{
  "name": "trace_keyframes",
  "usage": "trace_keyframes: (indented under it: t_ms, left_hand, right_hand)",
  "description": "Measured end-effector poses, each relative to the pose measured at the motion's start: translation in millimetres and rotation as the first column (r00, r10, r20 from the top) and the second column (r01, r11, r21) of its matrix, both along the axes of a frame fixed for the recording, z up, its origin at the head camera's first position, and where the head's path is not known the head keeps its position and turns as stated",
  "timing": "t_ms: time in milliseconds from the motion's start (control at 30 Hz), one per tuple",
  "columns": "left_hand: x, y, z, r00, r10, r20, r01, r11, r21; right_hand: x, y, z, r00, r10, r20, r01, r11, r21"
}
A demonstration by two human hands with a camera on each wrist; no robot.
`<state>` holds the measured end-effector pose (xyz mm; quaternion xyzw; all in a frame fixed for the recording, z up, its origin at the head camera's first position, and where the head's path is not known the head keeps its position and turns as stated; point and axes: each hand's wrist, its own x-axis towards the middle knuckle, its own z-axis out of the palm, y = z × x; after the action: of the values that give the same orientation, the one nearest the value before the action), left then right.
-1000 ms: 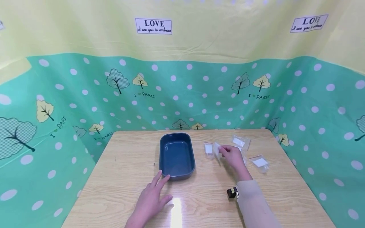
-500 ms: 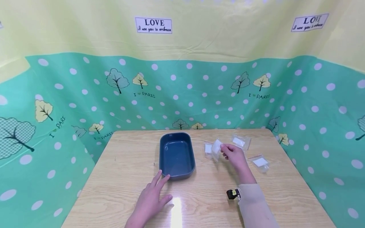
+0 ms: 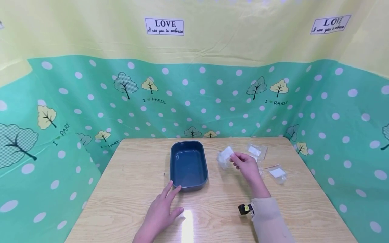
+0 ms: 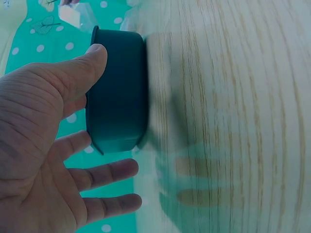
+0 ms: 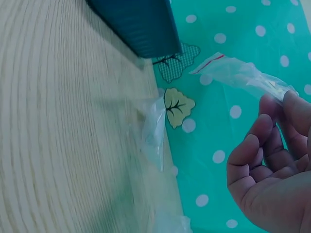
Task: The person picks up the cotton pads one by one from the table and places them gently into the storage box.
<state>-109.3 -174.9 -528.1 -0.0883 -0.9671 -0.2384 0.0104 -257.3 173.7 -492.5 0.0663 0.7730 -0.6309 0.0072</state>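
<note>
Above the bench point(image 3: 136, 175), near its far edge, the right hand point(image 3: 247, 167) pinches a zip-lock bag point(image 3: 225, 154) by one end only, so it may slip. The left hand point(image 3: 161, 211), loosely spread, touches the blue tray point(image 3: 188, 168).

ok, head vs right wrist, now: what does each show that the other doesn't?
Only head: the left hand at the tray's rim, the inside of the tray, the LOVE labels.
Only right wrist: the red strip on the held bag, the palm side of the right hand.
Both: the right hand pinching that bag, the tray, other bags, table, curtain.
</note>
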Motion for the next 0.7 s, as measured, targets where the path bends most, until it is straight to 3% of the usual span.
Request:
trace_keyframes:
  t_ms: [700]
  left_hand:
    - [-0.1,-1.2,-3.6,1.000,-0.003,-0.022,0.003,1.000,0.005]
  right_hand:
    - [5.3,-53,-0.9,0.985,0.171,-0.007,-0.171,0.980,-0.101]
